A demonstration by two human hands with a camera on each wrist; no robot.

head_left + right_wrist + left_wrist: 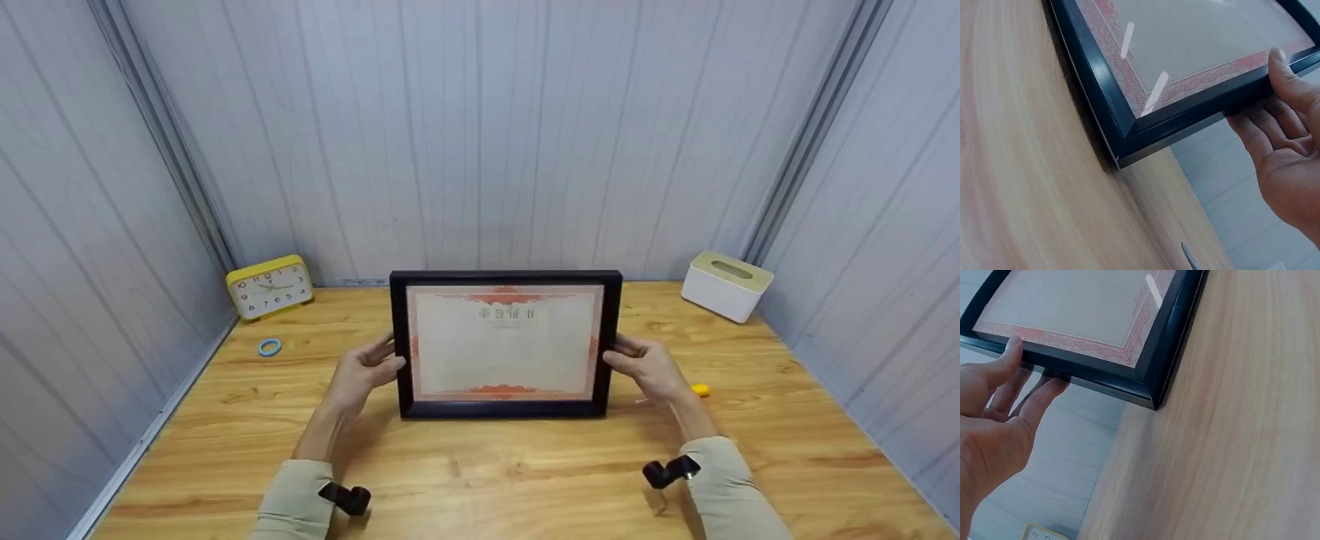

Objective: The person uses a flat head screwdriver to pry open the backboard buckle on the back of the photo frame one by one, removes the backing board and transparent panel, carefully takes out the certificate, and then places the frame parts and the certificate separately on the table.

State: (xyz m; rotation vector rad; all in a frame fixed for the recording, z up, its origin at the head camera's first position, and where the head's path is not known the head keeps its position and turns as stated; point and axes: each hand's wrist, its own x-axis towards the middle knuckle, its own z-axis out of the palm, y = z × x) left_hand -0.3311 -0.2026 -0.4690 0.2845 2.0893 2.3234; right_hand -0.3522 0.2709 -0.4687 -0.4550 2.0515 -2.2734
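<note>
A black picture frame (504, 410) with a red-bordered certificate (502, 352) inside stands nearly upright on the wooden table. My left hand (358, 379) grips its left side, thumb on the front and fingers behind the edge. On the opposite side my right hand (651, 369) holds the frame the same way. In the left wrist view the left thumb (1012, 357) lies on the black edge. The right thumb (1286, 79) does likewise in the right wrist view. The frame's lower edge appears to rest on the tabletop.
A yellow alarm clock (270, 287) stands at the back left, with a blue ring (269, 347) in front of it. At the back right is a white tissue box (726, 286). Behind my right wrist shows a yellow handle (700, 390). Panel walls (480, 135) enclose the table (480, 472).
</note>
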